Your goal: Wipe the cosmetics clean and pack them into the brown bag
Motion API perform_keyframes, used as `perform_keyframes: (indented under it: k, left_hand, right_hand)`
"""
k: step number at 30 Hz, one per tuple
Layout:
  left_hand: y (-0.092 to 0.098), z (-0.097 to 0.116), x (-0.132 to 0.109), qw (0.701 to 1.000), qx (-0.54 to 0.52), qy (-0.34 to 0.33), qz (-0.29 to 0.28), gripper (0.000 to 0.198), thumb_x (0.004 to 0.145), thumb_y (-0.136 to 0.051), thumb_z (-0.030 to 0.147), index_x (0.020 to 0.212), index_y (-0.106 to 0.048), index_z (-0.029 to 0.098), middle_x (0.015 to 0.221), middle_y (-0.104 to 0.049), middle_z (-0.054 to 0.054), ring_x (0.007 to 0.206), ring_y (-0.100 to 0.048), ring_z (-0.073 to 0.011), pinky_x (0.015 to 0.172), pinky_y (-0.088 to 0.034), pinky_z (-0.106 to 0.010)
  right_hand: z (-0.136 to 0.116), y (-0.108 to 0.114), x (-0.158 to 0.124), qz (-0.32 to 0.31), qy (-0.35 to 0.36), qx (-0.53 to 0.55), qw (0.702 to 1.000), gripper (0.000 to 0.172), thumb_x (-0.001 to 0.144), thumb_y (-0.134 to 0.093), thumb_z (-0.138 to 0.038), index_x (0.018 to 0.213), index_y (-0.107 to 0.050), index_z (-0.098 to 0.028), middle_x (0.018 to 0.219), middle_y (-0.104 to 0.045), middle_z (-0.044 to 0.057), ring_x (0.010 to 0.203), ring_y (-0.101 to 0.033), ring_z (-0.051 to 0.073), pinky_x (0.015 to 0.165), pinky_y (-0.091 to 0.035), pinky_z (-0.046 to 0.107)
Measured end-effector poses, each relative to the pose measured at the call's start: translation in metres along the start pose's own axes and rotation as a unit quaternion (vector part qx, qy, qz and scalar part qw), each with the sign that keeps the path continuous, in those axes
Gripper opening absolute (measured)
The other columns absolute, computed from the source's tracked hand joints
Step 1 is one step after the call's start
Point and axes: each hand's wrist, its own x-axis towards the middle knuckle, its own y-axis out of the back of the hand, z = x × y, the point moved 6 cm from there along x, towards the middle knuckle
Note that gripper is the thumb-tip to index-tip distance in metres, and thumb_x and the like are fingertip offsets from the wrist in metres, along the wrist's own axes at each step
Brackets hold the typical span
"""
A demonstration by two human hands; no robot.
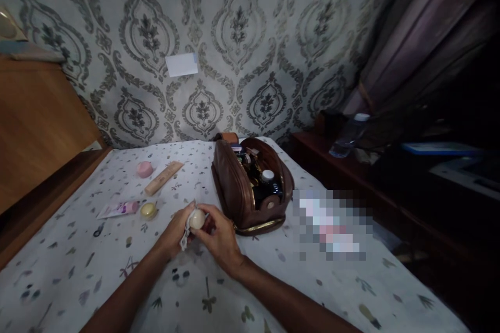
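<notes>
A small round cream-coloured jar is between my two hands, low over the bed. My right hand grips it from the right, with thumb and fingers at its edge. On the other side, my left hand is closed on a crumpled whitish cloth pressed against the jar. Just beyond my right hand stands an open brown leather toiletry bag. Inside it are a dark bottle with a white cap and other small items. Left of my hands lies a small yellow-lidded jar.
A purple-and-white tube, a pink round container and a tan tube lie on the patterned sheet. At right, a clear plastic bottle stands on a dark ledge. A wooden cabinet borders the left. A blurred-out patch covers something on the right.
</notes>
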Motion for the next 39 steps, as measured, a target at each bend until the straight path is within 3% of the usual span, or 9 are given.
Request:
perform_keyframes:
  k: [3, 9, 14, 21, 27, 30, 34, 39]
  left_hand:
    - [0.004, 0.002, -0.001, 0.999, 0.024, -0.017, 0.029, 0.049, 0.069, -0.061, 0.067, 0.069, -0.054, 0.018, 0.059, -0.055, 0.004, 0.053, -0.049, -0.0123, 0.047, -0.036, -0.022]
    - [0.021, 0.008, 0.0, 0.984, 0.127, -0.095, 0.075, 0.036, 0.071, -0.064, 0.057, 0.07, -0.06, 0.021, 0.068, -0.063, -0.002, 0.069, -0.058, -0.0206, 0.055, -0.043, -0.026]
    - [0.035, 0.004, 0.002, 0.972, 0.143, -0.102, 0.154, 0.029, 0.07, -0.069, 0.05, 0.08, -0.066, 0.022, 0.082, -0.067, -0.006, 0.09, -0.062, -0.0274, 0.07, -0.048, -0.031]
    - [0.016, 0.023, -0.005, 0.973, 0.158, -0.124, 0.11, 0.039, 0.071, -0.067, 0.058, 0.082, -0.067, 0.02, 0.086, -0.069, -0.005, 0.093, -0.06, -0.0264, 0.083, -0.047, -0.032]
    - [0.001, 0.034, -0.015, 0.974, 0.175, -0.135, 0.042, 0.045, 0.072, -0.061, 0.065, 0.07, -0.065, 0.02, 0.07, -0.066, -0.003, 0.075, -0.059, -0.0231, 0.069, -0.047, -0.03]
    - [-0.002, 0.032, -0.015, 0.978, 0.171, -0.121, 0.025, 0.05, 0.069, -0.061, 0.068, 0.067, -0.063, 0.019, 0.066, -0.063, -0.003, 0.068, -0.056, -0.0203, 0.063, -0.046, -0.029]
    - [0.0, 0.023, -0.01, 0.986, 0.128, -0.102, 0.021, 0.054, 0.072, -0.057, 0.071, 0.073, -0.062, 0.017, 0.065, -0.061, -0.001, 0.062, -0.054, -0.0168, 0.057, -0.043, -0.026]
    - [0.0, 0.02, -0.008, 0.986, 0.127, -0.102, 0.022, 0.052, 0.075, -0.057, 0.068, 0.069, -0.061, 0.016, 0.057, -0.057, 0.001, 0.057, -0.051, -0.0149, 0.053, -0.039, -0.024]
  right_hand:
    - [-0.006, 0.001, -0.002, 0.005, 0.033, -0.023, 0.999, 0.032, 0.071, -0.064, -0.012, 0.102, -0.063, -0.021, 0.089, -0.062, 0.001, 0.073, -0.056, 0.015, 0.066, -0.046, 0.025]
    - [-0.009, 0.003, -0.005, 0.009, 0.031, -0.11, 0.993, 0.032, 0.068, -0.067, -0.009, 0.096, -0.06, -0.022, 0.088, -0.054, -0.001, 0.075, -0.054, 0.015, 0.07, -0.045, 0.026]
    - [-0.006, 0.002, -0.005, -0.006, 0.024, -0.076, 0.997, 0.03, 0.066, -0.072, -0.007, 0.088, -0.057, -0.022, 0.081, -0.055, -0.003, 0.075, -0.054, 0.015, 0.07, -0.044, 0.024]
    - [0.003, 0.0, -0.004, 0.008, 0.001, -0.02, 1.0, 0.038, 0.064, -0.065, -0.005, 0.098, -0.059, -0.022, 0.088, -0.063, -0.002, 0.076, -0.059, 0.015, 0.072, -0.047, 0.024]
    - [-0.001, 0.005, -0.002, 0.028, 0.019, 0.002, 0.999, 0.037, 0.068, -0.066, -0.006, 0.101, -0.062, -0.021, 0.095, -0.061, 0.002, 0.087, -0.059, 0.017, 0.074, -0.048, 0.025]
    - [-0.002, 0.006, 0.0, 0.02, 0.012, 0.02, 1.0, 0.036, 0.071, -0.07, -0.011, 0.105, -0.064, -0.023, 0.096, -0.058, 0.002, 0.08, -0.057, 0.015, 0.069, -0.048, 0.025]
    - [-0.001, 0.005, 0.0, 0.008, -0.004, 0.017, 1.0, 0.037, 0.072, -0.07, -0.012, 0.106, -0.065, -0.023, 0.093, -0.055, 0.001, 0.067, -0.052, 0.012, 0.062, -0.046, 0.024]
    - [-0.006, 0.005, 0.0, 0.014, 0.008, 0.0, 1.0, 0.032, 0.071, -0.067, -0.01, 0.101, -0.064, -0.02, 0.091, -0.058, 0.001, 0.074, -0.054, 0.014, 0.066, -0.046, 0.024]
